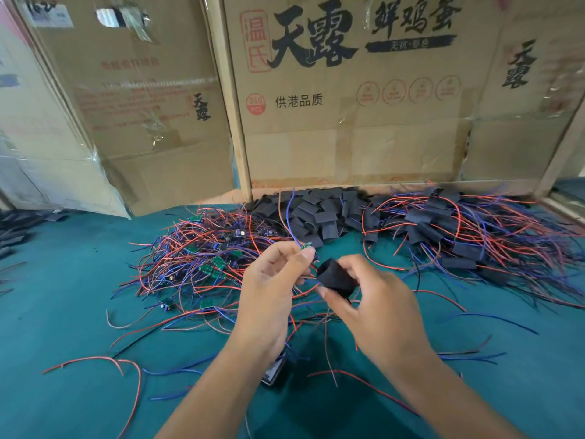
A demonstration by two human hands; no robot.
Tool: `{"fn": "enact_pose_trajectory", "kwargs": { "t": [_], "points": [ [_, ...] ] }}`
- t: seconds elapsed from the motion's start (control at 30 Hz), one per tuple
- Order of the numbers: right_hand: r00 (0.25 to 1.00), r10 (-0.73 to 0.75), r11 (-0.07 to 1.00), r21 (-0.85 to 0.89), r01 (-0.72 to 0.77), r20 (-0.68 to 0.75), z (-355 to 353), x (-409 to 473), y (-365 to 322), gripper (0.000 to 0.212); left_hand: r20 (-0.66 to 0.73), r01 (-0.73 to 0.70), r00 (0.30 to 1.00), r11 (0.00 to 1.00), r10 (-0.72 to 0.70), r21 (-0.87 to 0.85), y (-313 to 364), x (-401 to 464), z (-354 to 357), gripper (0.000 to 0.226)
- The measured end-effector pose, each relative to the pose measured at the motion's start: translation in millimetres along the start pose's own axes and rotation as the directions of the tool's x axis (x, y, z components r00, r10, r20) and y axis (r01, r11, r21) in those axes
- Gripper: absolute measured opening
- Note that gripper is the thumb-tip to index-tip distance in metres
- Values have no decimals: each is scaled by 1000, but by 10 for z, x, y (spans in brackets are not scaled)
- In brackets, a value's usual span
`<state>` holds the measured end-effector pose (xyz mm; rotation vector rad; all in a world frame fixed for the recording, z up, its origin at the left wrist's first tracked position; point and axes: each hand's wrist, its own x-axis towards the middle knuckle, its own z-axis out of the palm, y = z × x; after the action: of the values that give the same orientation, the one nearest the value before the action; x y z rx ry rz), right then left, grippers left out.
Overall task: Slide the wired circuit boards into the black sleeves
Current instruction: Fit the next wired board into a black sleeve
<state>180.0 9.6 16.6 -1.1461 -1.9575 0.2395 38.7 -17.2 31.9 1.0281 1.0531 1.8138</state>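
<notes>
The left hand is pinching a small board by its fingertips; the right hand is gripping a black sleeve just beside it, above the table. Squeezing the sleeve mouth open and feeding the wires first should ease entry.

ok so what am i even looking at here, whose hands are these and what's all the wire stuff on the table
There is no machine here. One camera worn on a person's head looks down at their two bare hands over a green table. The left hand pinches a small green circuit board with red and blue wires. The right hand holds an open black sleeve close beside it; the board is not yet inside. On the left lies a pile of wired boards, at the back a heap of empty sleeves, and to the right a pile of sleeves with wires sticking out. Cardboard boxes stand behind.
</notes>
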Motion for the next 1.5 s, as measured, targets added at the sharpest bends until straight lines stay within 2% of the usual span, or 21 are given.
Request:
{"fn": "enact_pose_trajectory", "kwargs": {
  "t": [0.17, 0.3, 0.37, 0.73, 0.97, 1.23, 1.33, 1.5],
  "points": [
    [996, -64, 995, -78, 60, -55, -38, 17, 25, 30, 70, 123, 990, 992, -123, 2, 5, -24, -11, 20],
    [994, -81, 994, -75, 76, -77, -42, 24, 30, 31, 94, 240, 967, 971, -238, -11, -14, -40, 12, 24],
    [992, -93, 994, -73, 87, -85, -34, 22, 34, 31, 103, 269, 959, 963, -264, -32, -25, -57, 34, 19],
    [984, -127, 984, -142, 110, -121, -24, 33, 60, 33, 13, 253, 967, 967, -253, 9, -43, -55, 47, 26],
    [987, -135, 984, -125, 123, -88, -37, 37, 68, 33, 85, 341, 938, 938, -335, -66, -116, -59, 40, 22],
    [977, -209, 976, -68, 205, -53, -30, 58, 82, 38, 57, 343, 939, 936, -340, -73, -124, -41, 26, 14],
    [976, -220, 970, -109, 219, 3, -42, 49, 69, 35, 6, 270, 963, 963, -270, -21, -142, -51, 35, 21],
    [975, -205, 953, -207, 219, 87, -49, 46, 43, 21, -23, 139, 990, 985, -137, 102, -155, -41, 44, 18]
  ]
}}
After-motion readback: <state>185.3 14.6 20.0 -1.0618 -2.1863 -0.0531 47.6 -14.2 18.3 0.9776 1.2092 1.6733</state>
